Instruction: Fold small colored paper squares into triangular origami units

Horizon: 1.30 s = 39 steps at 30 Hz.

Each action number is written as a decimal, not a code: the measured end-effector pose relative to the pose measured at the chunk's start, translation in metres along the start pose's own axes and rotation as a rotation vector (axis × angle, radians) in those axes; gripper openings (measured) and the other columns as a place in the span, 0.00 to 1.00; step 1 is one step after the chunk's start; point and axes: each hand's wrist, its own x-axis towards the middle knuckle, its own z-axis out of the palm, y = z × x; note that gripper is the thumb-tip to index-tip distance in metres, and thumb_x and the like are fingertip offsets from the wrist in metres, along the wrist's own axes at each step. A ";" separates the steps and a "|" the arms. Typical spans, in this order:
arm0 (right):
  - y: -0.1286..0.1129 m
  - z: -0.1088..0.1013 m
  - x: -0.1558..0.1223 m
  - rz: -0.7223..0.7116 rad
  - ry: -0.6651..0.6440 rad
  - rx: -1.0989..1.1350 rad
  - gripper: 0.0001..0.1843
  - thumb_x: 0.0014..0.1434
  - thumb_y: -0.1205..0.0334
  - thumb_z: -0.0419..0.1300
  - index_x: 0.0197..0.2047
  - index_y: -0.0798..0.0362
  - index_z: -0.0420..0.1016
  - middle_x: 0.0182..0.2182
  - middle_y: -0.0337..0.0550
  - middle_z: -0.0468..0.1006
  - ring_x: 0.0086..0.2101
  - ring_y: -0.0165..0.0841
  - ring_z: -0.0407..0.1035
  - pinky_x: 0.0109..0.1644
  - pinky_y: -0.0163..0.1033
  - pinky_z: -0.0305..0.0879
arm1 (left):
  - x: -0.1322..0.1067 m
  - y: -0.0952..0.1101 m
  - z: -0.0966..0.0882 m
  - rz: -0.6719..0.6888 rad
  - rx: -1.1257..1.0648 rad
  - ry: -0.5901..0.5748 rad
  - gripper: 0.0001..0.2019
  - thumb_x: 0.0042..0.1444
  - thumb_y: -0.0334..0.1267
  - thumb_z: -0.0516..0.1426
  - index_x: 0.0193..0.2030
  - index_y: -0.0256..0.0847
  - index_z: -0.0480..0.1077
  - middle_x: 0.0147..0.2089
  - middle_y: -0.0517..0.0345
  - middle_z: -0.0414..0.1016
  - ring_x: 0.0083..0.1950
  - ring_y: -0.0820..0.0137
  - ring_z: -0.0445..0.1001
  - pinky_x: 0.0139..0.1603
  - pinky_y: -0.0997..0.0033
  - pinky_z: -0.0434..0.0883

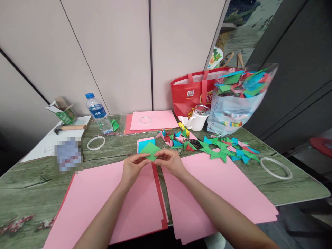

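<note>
A small green paper square (149,149), turned corner-up, is pinched along its lower edges between my two hands. My left hand (133,168) grips its left side with thumb and fingertips. On the right side, my right hand (169,160) pinches it the same way. Just behind lies a small stack of squares with a blue sheet (144,144) on top and pink below. Large pink sheets (116,204) with red ones beneath lie under my left arm, and another pink stack (220,186) is under my right arm.
Folded paper pieces (220,149) spread across the back right, near a white mug (199,119) and a glue stick (183,128). A plastic bag of folded paper (230,110) stands before a red tote bag (186,93). At left are a water bottle (98,112) and a hammer (71,127).
</note>
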 end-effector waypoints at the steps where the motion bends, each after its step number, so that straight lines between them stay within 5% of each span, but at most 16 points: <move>1: 0.000 0.000 0.000 0.002 -0.005 0.000 0.12 0.37 0.65 0.67 0.29 0.54 0.76 0.26 0.39 0.77 0.29 0.32 0.71 0.35 0.38 0.68 | 0.001 -0.001 0.000 0.002 0.000 0.008 0.08 0.37 0.34 0.64 0.29 0.40 0.77 0.27 0.58 0.78 0.28 0.69 0.73 0.31 0.74 0.70; 25: -0.001 0.013 -0.006 -0.034 0.202 -0.029 0.10 0.42 0.58 0.65 0.22 0.55 0.70 0.21 0.38 0.72 0.23 0.28 0.65 0.28 0.34 0.62 | -0.006 -0.005 0.016 -0.158 -0.350 0.067 0.12 0.35 0.34 0.66 0.31 0.36 0.74 0.26 0.57 0.79 0.31 0.64 0.77 0.39 0.64 0.74; 39: 0.005 0.011 -0.003 0.056 0.199 0.113 0.25 0.37 0.58 0.68 0.32 0.50 0.56 0.16 0.28 0.67 0.21 0.30 0.68 0.27 0.35 0.64 | -0.008 -0.003 0.017 -0.168 -0.335 0.093 0.16 0.35 0.35 0.66 0.34 0.36 0.74 0.20 0.63 0.74 0.28 0.67 0.76 0.39 0.64 0.74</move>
